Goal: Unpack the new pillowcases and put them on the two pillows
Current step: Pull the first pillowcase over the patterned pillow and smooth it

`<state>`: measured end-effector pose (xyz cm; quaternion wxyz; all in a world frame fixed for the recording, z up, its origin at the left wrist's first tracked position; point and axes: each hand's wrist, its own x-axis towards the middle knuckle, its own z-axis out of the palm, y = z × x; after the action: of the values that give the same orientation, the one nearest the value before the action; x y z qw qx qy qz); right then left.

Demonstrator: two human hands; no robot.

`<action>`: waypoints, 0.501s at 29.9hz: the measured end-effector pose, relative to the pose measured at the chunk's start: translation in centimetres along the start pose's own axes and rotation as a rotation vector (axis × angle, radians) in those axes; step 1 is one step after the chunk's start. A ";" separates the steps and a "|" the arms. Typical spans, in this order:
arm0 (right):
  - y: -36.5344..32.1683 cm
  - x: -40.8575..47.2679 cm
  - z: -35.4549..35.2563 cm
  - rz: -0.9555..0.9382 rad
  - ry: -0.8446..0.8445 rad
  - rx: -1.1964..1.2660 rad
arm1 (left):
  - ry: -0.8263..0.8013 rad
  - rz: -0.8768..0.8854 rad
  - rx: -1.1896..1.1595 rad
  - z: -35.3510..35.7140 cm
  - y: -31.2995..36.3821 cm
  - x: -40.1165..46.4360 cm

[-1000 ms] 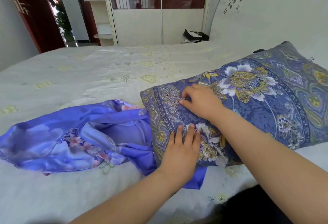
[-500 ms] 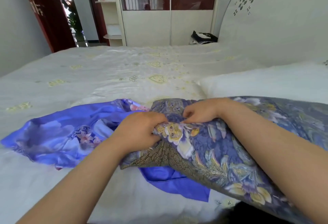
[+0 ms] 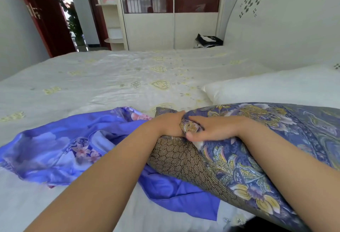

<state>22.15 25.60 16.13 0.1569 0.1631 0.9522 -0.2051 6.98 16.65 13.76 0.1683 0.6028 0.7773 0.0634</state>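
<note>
Both hands are gripping the near end of a pillow in a blue floral pillowcase on the bed.

The patterned pillow [image 3: 257,139] is lying with its long axis running from the middle of the view out to the right edge, its narrow end pointing left toward the loose purple pillowcase [image 3: 64,145], and it is tilting so that its brown netted underside is showing toward the camera. The left hand [image 3: 167,125] is curling its fingers round the bunched fabric at that end, while the right hand [image 3: 211,130] is pinching the same fold, thumb below and fingers over the top; the two hands are touching. The purple pillowcase is lying crumpled on the white bedspread [image 3: 128,77], partly under the pillow. A bare white pillow [image 3: 276,86] is resting just behind, near the headboard [image 3: 285,29].
</note>
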 end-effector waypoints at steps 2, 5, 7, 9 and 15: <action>-0.6 0.7 0.7 0.051 -0.016 -0.099 | 0.010 0.003 -0.009 0.1 -0.3 0.6; -1.1 1.8 0.7 0.220 0.000 -0.350 | -0.017 -0.054 -0.002 0.3 -0.1 1.0; -0.9 2.7 -0.3 0.319 -0.018 -0.456 | 0.012 -0.104 0.028 0.5 0.5 0.7; -0.2 3.7 -1.0 0.342 -0.085 -0.477 | 0.073 -0.124 0.084 1.2 1.0 0.4; 0.2 6.2 -1.3 0.183 -0.180 -0.275 | 0.092 -0.173 0.041 1.8 0.1 -0.9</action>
<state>16.35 27.86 14.87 0.2802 0.2072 0.9345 -0.0719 7.85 15.65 12.21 0.1248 0.5332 0.8346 0.0601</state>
